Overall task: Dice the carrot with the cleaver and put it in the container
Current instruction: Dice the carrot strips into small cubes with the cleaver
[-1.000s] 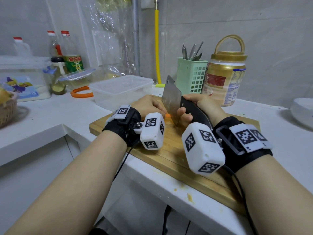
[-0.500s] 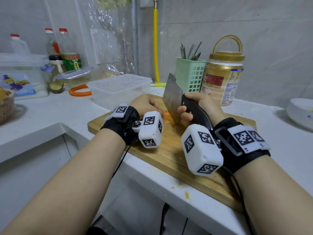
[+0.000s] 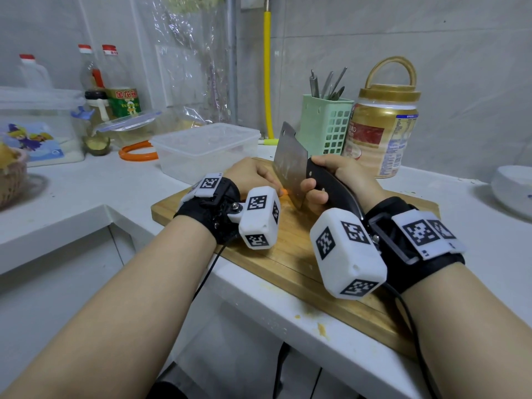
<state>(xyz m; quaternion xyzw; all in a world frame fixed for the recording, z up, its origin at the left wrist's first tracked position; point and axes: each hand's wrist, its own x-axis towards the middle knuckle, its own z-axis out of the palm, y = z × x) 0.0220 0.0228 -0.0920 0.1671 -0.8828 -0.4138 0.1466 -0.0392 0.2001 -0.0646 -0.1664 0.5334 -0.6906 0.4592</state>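
My right hand (image 3: 342, 175) grips the black handle of a steel cleaver (image 3: 290, 165), whose blade stands edge-down on the wooden cutting board (image 3: 290, 254). My left hand (image 3: 253, 174) is curled over the carrot (image 3: 284, 192), of which only a small orange tip shows beside the blade; the remainder is hidden under my fingers. A clear, empty plastic container (image 3: 205, 148) sits just behind the board's left end. Both wrists carry black straps with white marker cubes.
A green utensil basket (image 3: 326, 125) and a gold-lidded jar (image 3: 383, 131) stand behind the board. Bottles, a lidded box and an orange ring (image 3: 138, 152) crowd the back left. A white bowl (image 3: 514, 188) sits far right. The counter edge runs beneath my forearms.
The cleaver has tipped slightly, its blade now down on the carrot by my left fingers. Both hands stay in nearly the same place.
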